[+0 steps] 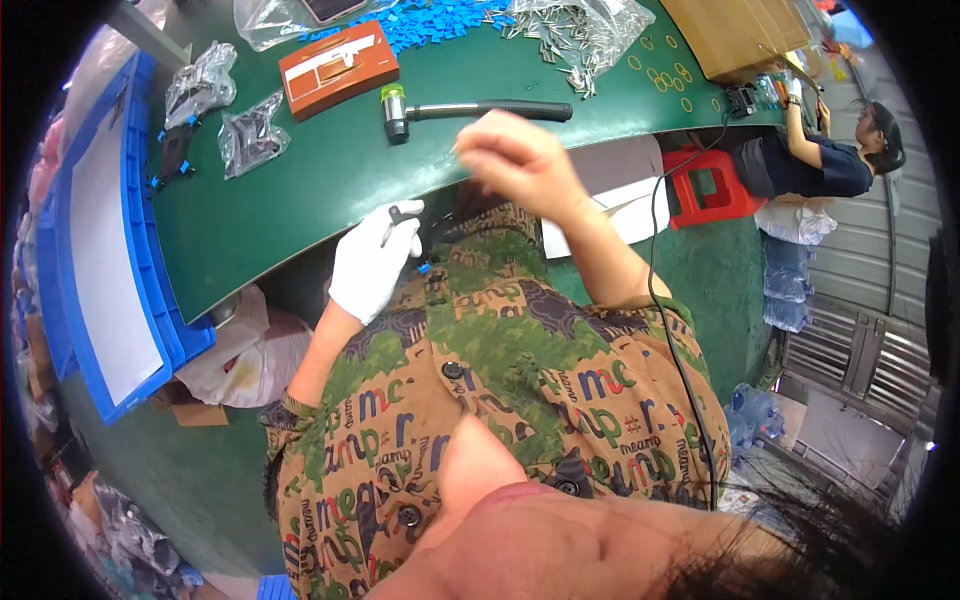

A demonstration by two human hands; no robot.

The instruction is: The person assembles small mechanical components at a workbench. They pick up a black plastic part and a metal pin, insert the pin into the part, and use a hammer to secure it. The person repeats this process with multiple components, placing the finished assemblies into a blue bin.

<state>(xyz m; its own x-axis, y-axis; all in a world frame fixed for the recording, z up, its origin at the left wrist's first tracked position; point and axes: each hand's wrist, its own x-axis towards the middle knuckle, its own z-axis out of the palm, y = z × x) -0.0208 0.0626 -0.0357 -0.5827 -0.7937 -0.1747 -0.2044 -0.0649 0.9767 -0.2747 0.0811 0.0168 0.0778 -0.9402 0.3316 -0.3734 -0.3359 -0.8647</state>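
While gloved left hand pinches small dark part at surface edge, frame centre, bare right hand, blurred, fingers curled together, grip unclear; mallet just above, within reach.

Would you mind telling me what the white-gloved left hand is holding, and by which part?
The gloved left hand pinches a small, thin dark metal piece at its lower end. The bare right hand is blurred, so any hold there cannot be told.

Motion-blurred right hand, grip unclear
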